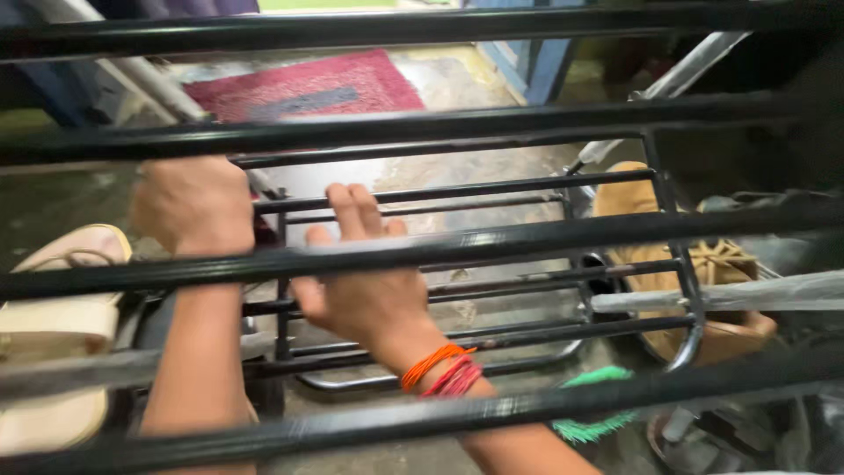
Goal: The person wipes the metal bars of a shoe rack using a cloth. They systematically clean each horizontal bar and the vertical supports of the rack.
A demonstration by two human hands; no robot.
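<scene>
Black metal rack [475, 255], a frame of thin horizontal bars, lay low at the centre of the view, seen through a nearer set of thick black bars [422, 132] that crossed the whole picture from nine to three o'clock. Both arms were threaded between those near bars. At six o'clock the right wrist wore orange and red thread bands [442, 370], and a green bristled broom [591, 405] lay just beside it toward four o'clock. The right hand [365, 281] rested on the rack's bars with fingers stretched up and fairly close together, not clamped on anything I could make out. The left hand [195, 204], toward ten o'clock, was curled as if gripping a rack bar, but a near bar and blur hid the fingers, so I cannot tell.

A cream sandal [53, 325] sat at eight o'clock and tan lace-up shoes [703, 273] at three o'clock, touching the rack's rim. Farther off, at twelve o'clock, lay a red doormat [308, 84] on the wet-looking floor [492, 167].

I judged that the rack could catch on the near bars if lifted, pinching a forearm; a loose right-hand hold could let it tip and spill the shoes.
</scene>
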